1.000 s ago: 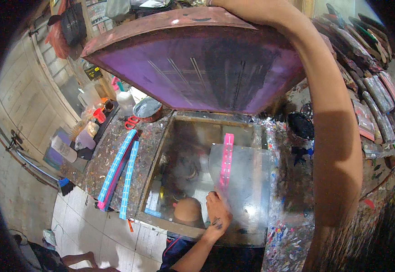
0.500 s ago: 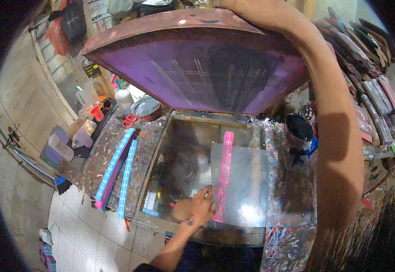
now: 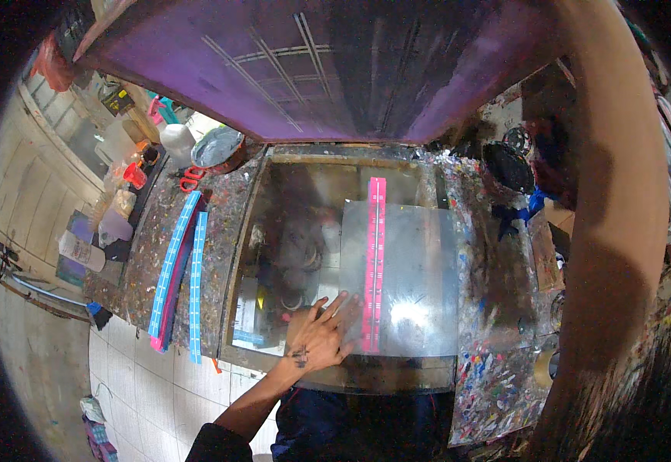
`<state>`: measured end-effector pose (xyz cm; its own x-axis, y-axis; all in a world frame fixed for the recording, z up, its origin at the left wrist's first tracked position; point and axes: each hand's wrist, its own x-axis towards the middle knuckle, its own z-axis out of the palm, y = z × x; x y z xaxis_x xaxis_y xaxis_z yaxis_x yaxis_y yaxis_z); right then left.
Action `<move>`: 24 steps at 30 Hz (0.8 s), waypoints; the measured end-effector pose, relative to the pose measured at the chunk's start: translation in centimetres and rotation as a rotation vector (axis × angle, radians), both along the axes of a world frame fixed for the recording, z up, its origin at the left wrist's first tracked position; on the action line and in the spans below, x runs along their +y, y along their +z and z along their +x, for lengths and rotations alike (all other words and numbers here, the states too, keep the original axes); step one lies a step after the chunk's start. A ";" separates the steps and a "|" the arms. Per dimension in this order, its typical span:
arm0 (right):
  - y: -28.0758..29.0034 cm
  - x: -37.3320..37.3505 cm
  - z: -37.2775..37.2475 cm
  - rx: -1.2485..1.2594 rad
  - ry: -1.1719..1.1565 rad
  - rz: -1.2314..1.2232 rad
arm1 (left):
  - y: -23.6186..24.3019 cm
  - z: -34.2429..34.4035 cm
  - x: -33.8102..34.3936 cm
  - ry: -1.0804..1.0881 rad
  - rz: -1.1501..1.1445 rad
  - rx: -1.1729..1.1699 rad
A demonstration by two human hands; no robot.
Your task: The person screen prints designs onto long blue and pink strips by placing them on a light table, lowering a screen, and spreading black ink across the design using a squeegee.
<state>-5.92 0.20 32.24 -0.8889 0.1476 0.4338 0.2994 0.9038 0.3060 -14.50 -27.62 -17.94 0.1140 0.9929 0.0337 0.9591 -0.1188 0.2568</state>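
My left hand [image 3: 318, 337] is open, its fingers spread over the glass panel [image 3: 285, 231] just left of a pink strip [image 3: 375, 269] with white printed marks. The strip lies lengthwise on a clear plastic sheet [image 3: 420, 254] on the glass. Beyond it, a silk screen frame with purple mesh [image 3: 274, 77] is tilted up. My right forearm [image 3: 620, 192] rises along the right side toward the top; the hand itself is out of the picture. Left of the glass lie a stack of blue and pink strips [image 3: 175, 266] and one separate blue strip [image 3: 198, 289].
Behind the strips are red-handled scissors [image 3: 191, 179] and a bowl of grey ink [image 3: 218, 146]. A pot of black ink [image 3: 508, 165] stands to the right, near a blue rag [image 3: 535, 202]. Bottles and an orange cup [image 3: 134, 175] crowd the far left of the paint-spattered table [image 3: 139, 277].
The view has tipped downward and the screen appears higher and closer. My left hand has shifted slightly left of the pink strip, fingers now spread. The pink strip stays on the sheet.
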 end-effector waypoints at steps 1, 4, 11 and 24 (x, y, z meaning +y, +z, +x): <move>-0.5 -0.1 0.4 0.032 0.011 -0.020 | 0.1 0.0 0.1 -0.001 -0.017 -0.008; 0.3 1.0 -0.5 0.065 -0.037 -0.006 | 0.5 -0.1 0.1 -0.008 -0.029 -0.001; 0.3 -0.1 -0.7 0.066 -0.122 -0.050 | 1.6 -0.1 0.3 -0.033 -0.062 -0.013; 0.3 0.2 -0.8 0.068 -0.152 0.032 | 0.5 -0.2 -0.3 -0.024 0.023 0.002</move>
<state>-6.69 0.39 32.50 -0.8256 0.2631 0.4991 0.4527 0.8368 0.3078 -14.74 -27.90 -17.42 0.1376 0.9889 0.0559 0.9566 -0.1473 0.2515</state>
